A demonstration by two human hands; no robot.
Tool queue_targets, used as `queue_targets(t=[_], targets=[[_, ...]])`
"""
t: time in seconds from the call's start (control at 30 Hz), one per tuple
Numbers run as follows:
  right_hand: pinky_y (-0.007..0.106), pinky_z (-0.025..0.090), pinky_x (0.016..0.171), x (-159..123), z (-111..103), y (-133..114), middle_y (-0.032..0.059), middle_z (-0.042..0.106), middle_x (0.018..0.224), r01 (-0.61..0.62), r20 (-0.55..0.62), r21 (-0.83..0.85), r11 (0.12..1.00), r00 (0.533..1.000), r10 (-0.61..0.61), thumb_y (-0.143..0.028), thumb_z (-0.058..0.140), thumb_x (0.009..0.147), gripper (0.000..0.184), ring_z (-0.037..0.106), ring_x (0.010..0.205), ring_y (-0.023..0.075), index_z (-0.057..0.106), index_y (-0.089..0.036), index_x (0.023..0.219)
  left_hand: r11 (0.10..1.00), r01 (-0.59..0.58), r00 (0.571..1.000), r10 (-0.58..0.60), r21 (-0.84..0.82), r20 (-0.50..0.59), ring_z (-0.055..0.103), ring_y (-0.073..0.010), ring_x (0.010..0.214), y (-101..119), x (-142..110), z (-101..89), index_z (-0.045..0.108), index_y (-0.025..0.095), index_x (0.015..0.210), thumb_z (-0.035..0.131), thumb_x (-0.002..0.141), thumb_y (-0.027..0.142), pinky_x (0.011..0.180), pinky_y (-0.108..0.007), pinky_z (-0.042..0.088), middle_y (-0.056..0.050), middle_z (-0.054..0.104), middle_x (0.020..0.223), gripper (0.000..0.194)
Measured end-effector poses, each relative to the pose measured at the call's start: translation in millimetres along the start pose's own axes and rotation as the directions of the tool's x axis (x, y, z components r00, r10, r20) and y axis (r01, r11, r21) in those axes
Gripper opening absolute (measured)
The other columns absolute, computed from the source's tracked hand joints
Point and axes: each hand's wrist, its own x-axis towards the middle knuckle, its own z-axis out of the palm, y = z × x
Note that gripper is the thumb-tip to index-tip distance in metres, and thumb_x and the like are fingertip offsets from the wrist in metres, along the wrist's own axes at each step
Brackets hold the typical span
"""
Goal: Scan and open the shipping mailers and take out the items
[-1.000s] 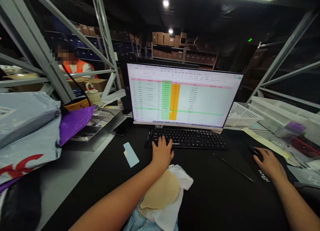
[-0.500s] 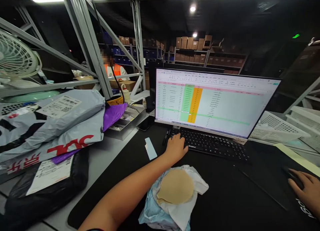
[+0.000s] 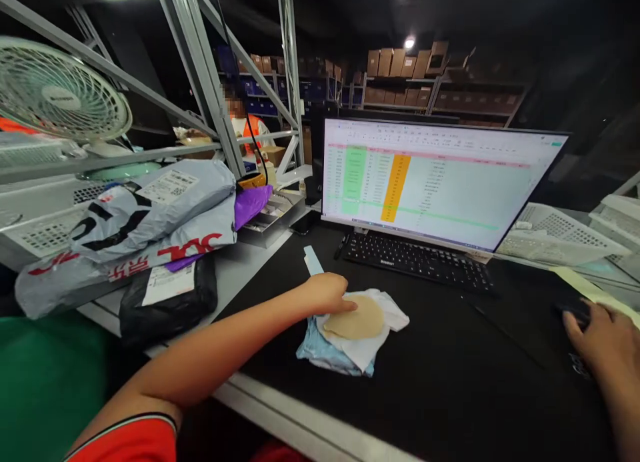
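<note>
My left hand (image 3: pixel 329 293) rests with curled fingers on the edge of a flat tan flatbread (image 3: pixel 356 319), which lies on white paper and a pale blue bag (image 3: pixel 325 352) on the black desk mat. My right hand (image 3: pixel 597 334) lies over a dark mouse (image 3: pixel 567 311) at the right edge. A black keyboard (image 3: pixel 417 262) sits in front of a monitor (image 3: pixel 435 182) that shows a spreadsheet with green and orange columns.
Grey and black courier parcels (image 3: pixel 150 229) are piled at the left beside a metal tray (image 3: pixel 275 215). A desk fan (image 3: pixel 60 99) stands on a shelf rail. White plastic baskets (image 3: pixel 555 232) sit at the right. Another person in an orange vest (image 3: pixel 247 125) is behind the grey rack.
My left hand has left the keyboard and come back onto the flatbread. The view has swung left and pulled back, and the spreadsheet has scrolled.
</note>
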Motion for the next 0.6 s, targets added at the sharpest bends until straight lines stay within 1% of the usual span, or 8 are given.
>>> queue_targets(t=[0.07, 0.17, 0.23, 0.3, 0.37, 0.43, 0.53, 0.6], targets=[[0.059, 0.038, 0.1, 6.2, -18.2, -41.1, 0.0327, 0.05, 0.127, 0.046, 0.023, 0.114, 0.992, 0.999, -0.049, -0.059, 0.032, 0.09, 0.073, 0.044, 0.125, 0.0453, 0.059, -0.005, 0.13, 1.0, 0.021, 0.998, -0.02, -0.014, 0.065, 0.068, -0.0316, 0.097, -3.1, -3.0, 14.5, 0.071, 0.014, 0.098, 0.073, 0.076, 0.052, 0.076, -0.032, 0.05, -0.014, 0.072, 0.103, 0.043], [0.049, 0.035, 0.111, 7.1, -24.0, -105.9, 0.0256, 0.054, 0.127, 0.225, 0.124, 0.269, 0.937, 0.956, -0.265, -0.052, 0.036, 0.093, 0.059, 0.045, 0.128, 0.0365, 0.062, -0.008, 0.122, 0.997, 0.062, 0.996, -0.058, -0.052, 0.071, 0.067, -0.0294, 0.098, -2.0, 2.1, 29.4, 0.069, 0.014, 0.104, 0.079, 0.071, 0.042, 0.076, -0.03, 0.049, -0.013, 0.071, 0.107, 0.045], [0.044, 0.038, 0.112, -7.8, -20.3, -149.7, 0.0182, 0.057, 0.126, 0.338, 0.195, 0.409, 0.848, 0.875, -0.443, -0.049, 0.042, 0.091, 0.049, 0.051, 0.124, 0.0304, 0.063, -0.015, 0.118, 0.992, 0.083, 0.996, -0.081, -0.091, 0.031, 0.067, -0.0262, 0.095, 1.1, 5.0, 33.0, 0.069, 0.015, 0.101, 0.078, 0.072, 0.034, 0.075, -0.028, 0.048, -0.011, 0.071, 0.105, 0.036], [0.04, 0.047, 0.105, -34.7, -17.0, -189.4, 0.0121, 0.059, 0.127, 0.397, 0.256, 0.552, 0.733, 0.756, -0.602, -0.048, 0.047, 0.091, 0.044, 0.06, 0.114, 0.0247, 0.06, -0.021, 0.123, 0.986, 0.088, 0.995, -0.094, -0.139, -0.038, 0.066, -0.0231, 0.092, 4.2, 2.9, 31.6, 0.07, 0.017, 0.094, 0.075, 0.074, 0.028, 0.074, -0.026, 0.047, -0.008, 0.071, 0.102, 0.024], [0.036, 0.054, 0.096, -65.4, -16.3, -219.3, 0.0088, 0.058, 0.13, 0.404, 0.297, 0.666, 0.627, 0.627, -0.72, -0.046, 0.05, 0.091, 0.048, 0.064, 0.107, 0.0204, 0.051, -0.025, 0.135, 0.979, 0.076, 0.988, -0.1, -0.191, -0.121, 0.065, -0.0205, 0.088, 5.3, -5.8, 26.1, 0.07, 0.017, 0.088, 0.071, 0.076, 0.024, 0.072, -0.025, 0.046, -0.006, 0.071, 0.099, 0.014], [0.035, 0.056, 0.096, -89.0, -16.8, -237.8, 0.0086, 0.053, 0.139, 0.393, 0.31, 0.737, 0.55, 0.527, -0.791, -0.046, 0.053, 0.092, 0.059, 0.063, 0.112, 0.0197, 0.037, -0.028, 0.146, 0.969, 0.056, 0.971, -0.109, -0.242, -0.213, 0.064, -0.0184, 0.084, 1.8, -20.7, 16.8, 0.069, 0.017, 0.086, 0.068, 0.078, 0.022, 0.07, -0.024, 0.044, -0.004, 0.07, 0.092, 0.01], [0.043, 0.052, 0.104, -99.1, -14.2, -254.0, 0.011, 0.037, 0.154, 0.338, 0.341, 0.784, 0.521, 0.467, -0.816, -0.053, 0.058, 0.091, 0.076, 0.054, 0.127, 0.0251, 0.024, -0.03, 0.154, 0.954, 0.048, 0.908, -0.164, -0.295, -0.384, 0.061, -0.0187, 0.085, -17.3, -55.0, -3.0, 0.068, 0.015, 0.085, 0.063, 0.082, 0.022, 0.074, -0.026, 0.045, -0.003, 0.068, 0.089, 0.009], [0.05, 0.047, 0.108, -94.1, -8.8, -271.3, 0.0144, 0.035, 0.155, 0.317, 0.361, 0.796, 0.517, 0.437, -0.824, -0.058, 0.061, 0.088, 0.082, 0.049, 0.133, 0.0303, 0.024, -0.026, 0.155, 0.947, 0.078, 0.832, -0.234, -0.312, -0.502, 0.059, -0.0216, 0.093, -37.0, -88.9, -16.8, 0.067, 0.014, 0.087, 0.061, 0.084, 0.023, 0.082, -0.03, 0.045, -0.006, 0.066, 0.094, 0.012]])
